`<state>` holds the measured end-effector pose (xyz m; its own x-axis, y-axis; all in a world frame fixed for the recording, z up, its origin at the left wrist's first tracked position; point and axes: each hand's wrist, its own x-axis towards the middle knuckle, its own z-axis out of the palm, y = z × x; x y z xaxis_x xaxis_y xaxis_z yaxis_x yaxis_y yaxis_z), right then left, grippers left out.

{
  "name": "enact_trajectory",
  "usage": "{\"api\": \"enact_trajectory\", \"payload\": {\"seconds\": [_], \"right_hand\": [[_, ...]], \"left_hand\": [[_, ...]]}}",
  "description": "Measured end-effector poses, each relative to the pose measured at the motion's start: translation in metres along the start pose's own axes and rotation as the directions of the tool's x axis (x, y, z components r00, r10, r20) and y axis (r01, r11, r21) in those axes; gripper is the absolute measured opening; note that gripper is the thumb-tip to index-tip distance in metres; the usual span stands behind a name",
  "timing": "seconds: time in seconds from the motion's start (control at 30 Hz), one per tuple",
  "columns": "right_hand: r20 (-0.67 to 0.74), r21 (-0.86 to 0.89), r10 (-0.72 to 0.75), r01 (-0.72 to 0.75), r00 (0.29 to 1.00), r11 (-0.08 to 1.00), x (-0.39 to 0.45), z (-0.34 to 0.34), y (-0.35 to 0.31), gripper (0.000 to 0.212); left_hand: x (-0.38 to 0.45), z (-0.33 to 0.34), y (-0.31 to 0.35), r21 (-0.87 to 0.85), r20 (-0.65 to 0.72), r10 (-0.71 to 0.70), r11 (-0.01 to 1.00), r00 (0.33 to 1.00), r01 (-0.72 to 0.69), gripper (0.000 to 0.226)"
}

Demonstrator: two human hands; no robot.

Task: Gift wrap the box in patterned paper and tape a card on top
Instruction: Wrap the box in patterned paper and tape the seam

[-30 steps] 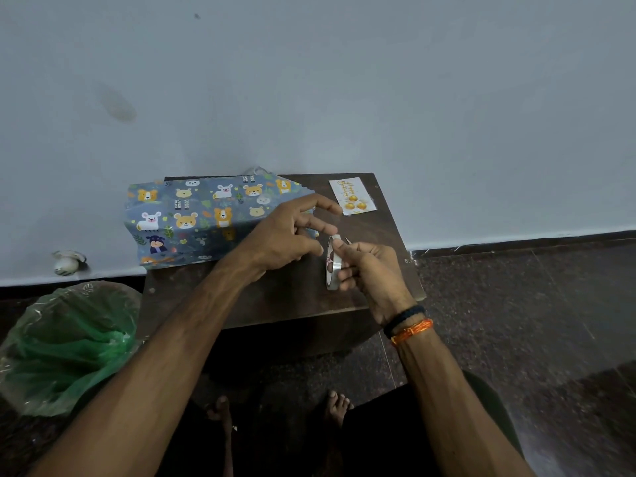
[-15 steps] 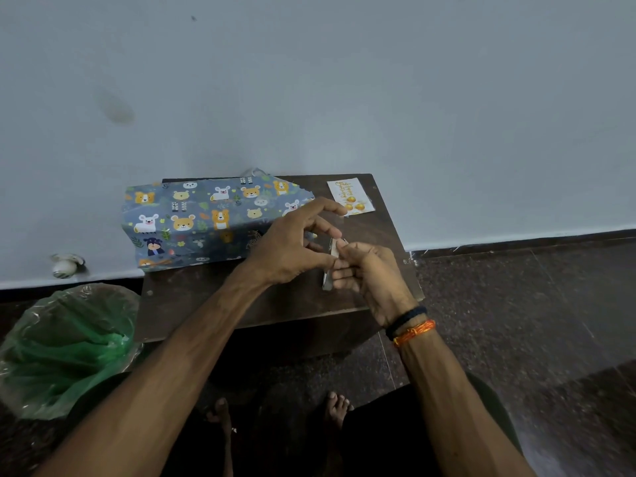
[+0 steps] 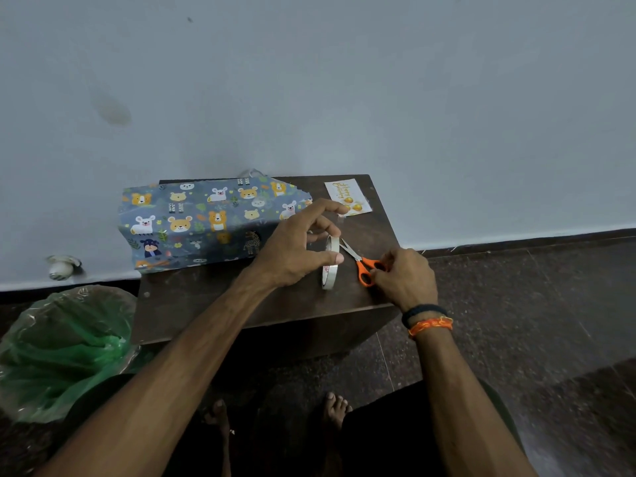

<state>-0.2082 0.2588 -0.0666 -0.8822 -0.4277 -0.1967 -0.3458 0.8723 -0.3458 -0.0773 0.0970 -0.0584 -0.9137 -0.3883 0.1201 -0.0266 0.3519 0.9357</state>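
tape roll (image 3: 330,263) gripped by left hand (image 3: 296,246); right hand (image 3: 406,280) holds scissors (image 3: 361,263).

A dark wooden table (image 3: 220,304) stands against a pale blue-grey wall (image 3: 309,80). To its left, on the dark speckled floor (image 3: 533,321), sits a bin lined with a green plastic bag (image 3: 65,352). A small white object (image 3: 62,266) lies by the wall's base.
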Motion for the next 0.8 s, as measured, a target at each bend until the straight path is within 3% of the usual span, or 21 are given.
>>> {"api": "enact_trajectory", "payload": {"seconds": [0.2,0.57,0.8], "right_hand": [[0.045,-0.098,-0.054,0.059,0.997,0.993,-0.004,0.001,-0.006,0.04],[0.034,-0.174,-0.034,0.039,0.999,0.984,-0.009,-0.003,-0.018,0.045],[0.0,-0.064,-0.008,0.008,1.0,0.998,-0.007,-0.003,-0.02,0.037]], "left_hand": [[0.0,0.0,-0.001,0.006,0.02,-0.001,1.0,1.0,0.001,0.069],[0.0,0.0,-0.001,-0.042,0.038,-0.02,0.999,0.999,0.021,0.07],[0.003,0.002,-0.001,-0.051,0.043,-0.022,0.998,0.999,0.024,0.07]]}}
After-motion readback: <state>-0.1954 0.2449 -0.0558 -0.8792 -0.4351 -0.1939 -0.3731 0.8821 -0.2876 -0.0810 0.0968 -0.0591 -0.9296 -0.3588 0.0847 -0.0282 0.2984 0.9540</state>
